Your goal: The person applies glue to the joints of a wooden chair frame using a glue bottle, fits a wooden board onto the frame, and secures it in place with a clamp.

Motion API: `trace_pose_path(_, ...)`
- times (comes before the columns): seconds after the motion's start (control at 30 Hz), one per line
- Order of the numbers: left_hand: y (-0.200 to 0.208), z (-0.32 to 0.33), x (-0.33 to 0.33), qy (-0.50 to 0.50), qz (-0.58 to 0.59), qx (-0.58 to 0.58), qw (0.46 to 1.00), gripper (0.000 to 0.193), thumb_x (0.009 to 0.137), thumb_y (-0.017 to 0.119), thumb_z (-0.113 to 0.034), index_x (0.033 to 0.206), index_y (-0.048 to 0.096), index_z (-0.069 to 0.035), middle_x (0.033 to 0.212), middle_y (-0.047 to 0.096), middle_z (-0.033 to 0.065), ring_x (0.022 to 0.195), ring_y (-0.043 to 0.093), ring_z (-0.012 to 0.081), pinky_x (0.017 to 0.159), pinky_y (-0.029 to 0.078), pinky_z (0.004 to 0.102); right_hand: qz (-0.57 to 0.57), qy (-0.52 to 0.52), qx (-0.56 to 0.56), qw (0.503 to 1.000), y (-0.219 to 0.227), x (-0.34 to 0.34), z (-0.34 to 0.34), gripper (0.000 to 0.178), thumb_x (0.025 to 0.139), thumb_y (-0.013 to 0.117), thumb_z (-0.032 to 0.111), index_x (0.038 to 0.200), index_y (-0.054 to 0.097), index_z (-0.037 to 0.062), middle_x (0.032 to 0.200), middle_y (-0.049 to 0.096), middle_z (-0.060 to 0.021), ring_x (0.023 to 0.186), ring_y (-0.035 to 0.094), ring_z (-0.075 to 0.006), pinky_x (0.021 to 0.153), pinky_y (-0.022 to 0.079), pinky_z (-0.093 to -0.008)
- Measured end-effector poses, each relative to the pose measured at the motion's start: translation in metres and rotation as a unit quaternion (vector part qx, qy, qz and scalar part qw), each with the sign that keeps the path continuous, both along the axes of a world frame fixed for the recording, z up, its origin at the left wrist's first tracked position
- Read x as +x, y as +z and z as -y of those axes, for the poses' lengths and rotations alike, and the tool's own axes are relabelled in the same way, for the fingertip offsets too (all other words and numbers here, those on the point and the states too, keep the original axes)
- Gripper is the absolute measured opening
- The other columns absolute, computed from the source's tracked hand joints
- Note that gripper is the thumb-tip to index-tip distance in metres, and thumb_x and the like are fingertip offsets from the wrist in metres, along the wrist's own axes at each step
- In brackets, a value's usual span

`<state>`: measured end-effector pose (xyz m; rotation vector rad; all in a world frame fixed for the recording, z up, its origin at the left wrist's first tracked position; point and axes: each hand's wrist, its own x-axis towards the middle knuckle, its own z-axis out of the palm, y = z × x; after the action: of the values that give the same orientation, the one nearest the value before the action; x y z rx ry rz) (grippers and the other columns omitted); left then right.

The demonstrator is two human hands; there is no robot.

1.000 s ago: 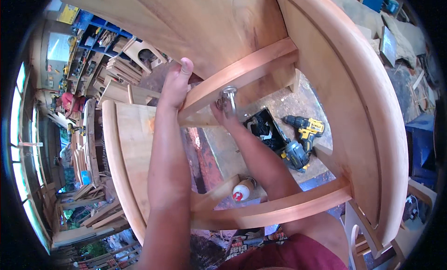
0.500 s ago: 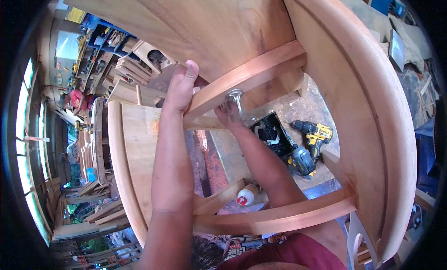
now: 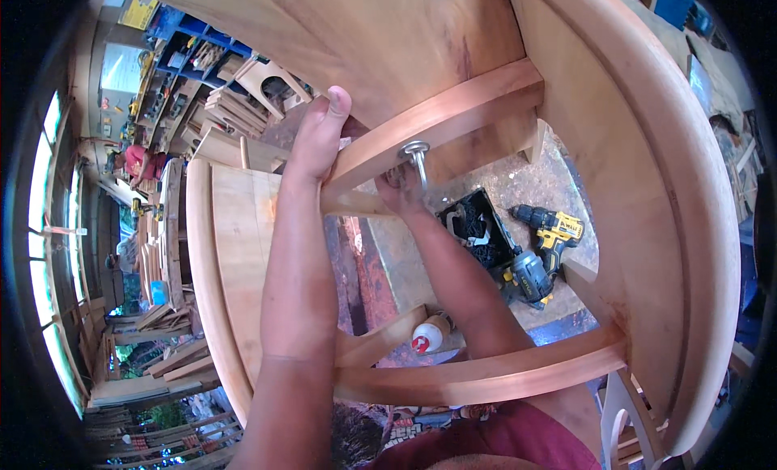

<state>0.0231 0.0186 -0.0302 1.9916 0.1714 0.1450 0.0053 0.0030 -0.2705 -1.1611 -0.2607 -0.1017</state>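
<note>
A large pale wooden furniture frame surrounds my arms, with a curved rail (image 3: pixel 461 118) across its upper part. My left hand (image 3: pixel 320 138) is against the left end of this rail, thumb pointing up and the other fingers hidden behind the wood. Below the rail, my right hand (image 3: pixel 401 191) is closed around what looks like a hammer (image 3: pixel 414 150). Its shiny metal head is close to the rail's underside; the handle is mostly hidden and blurred. My right forearm passes over a lower curved rail (image 3: pixel 486 377).
On the surface below sit a yellow-black cordless drill (image 3: pixel 550 231), a second power tool (image 3: pixel 528 277), a black box of dark fasteners (image 3: pixel 477 227) and a white bottle with a red tip (image 3: pixel 429 334). Another person (image 3: pixel 139 164) is far left, near stacked wood.
The view has shifted slightly, so the frame's right side appears farther right. The hammer head appears a little higher, close to the rail. My left hand keeps its place on the rail.
</note>
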Motion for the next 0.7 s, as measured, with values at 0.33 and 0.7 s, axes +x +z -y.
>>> trace_pose_path(0.33,0.006,-0.009,-0.010,0.021,-0.019,0.041,0.999,0.084,0.075,0.041,-0.076,0.091,0.057,0.005,0.079,0.061,0.0103,0.072,0.060,0.0161,0.064,0.048,0.0286,0.022,0.028,-0.138,0.990,0.026,-0.012,0.006,0.037,0.076,0.066,0.017,0.109,0.052,0.0096,0.100,0.059,-0.0066,0.091,0.058,-0.0209,0.083,0.046,-0.0338)
trace_pose_path(0.7,0.006,-0.003,-0.010,0.014,0.005,0.012,1.000,0.083,0.076,0.042,-0.074,0.094,0.059,0.005,0.084,0.063,0.0097,0.078,0.063,0.0184,0.069,0.050,0.0290,-0.393,0.230,0.609,0.649,0.034,-0.010,-0.006,0.011,0.078,0.059,0.009,0.085,0.051,0.0080,0.062,0.048,-0.0002,0.056,0.048,-0.0108,0.056,0.044,-0.0285)
